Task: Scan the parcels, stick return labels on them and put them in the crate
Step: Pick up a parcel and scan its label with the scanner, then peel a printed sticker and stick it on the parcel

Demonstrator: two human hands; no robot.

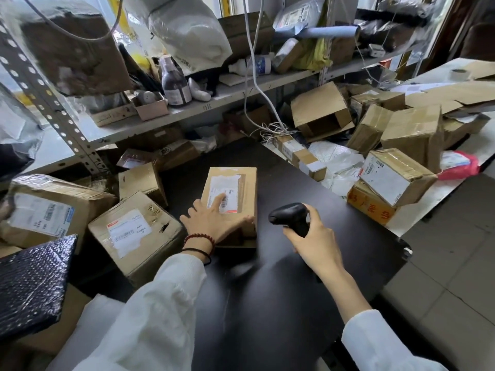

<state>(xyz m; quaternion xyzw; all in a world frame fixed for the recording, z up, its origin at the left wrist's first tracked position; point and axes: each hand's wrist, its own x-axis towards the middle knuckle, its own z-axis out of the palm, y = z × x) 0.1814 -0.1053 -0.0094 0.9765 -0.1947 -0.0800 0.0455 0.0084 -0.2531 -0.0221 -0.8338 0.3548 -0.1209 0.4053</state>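
Parcel: a brown cardboard parcel [242, 188] is lying flat on the black table [267, 290], nearer its far edge, under the left hand and just left of the right hand.
Left hand: the left hand [214, 219] is resting on the parcel's near half with its fingers spread straight, the index fingertip touching the shipping label [227, 188].
Right hand: the right hand [313, 234] is gripping a black barcode scanner [288, 214] by its handle, fingers curled round it, apart from the parcel; the scanner's head is facing left.
Around: labelled boxes [134, 236] are crowding the table's left edge, touching the left wrist's side of the parcel. More boxes [396, 178] are piling up beyond the right edge. A cluttered metal shelf [241, 95] is standing behind.
Look: the parcel is showing clear tape and a white label with a barcode and a red strip.
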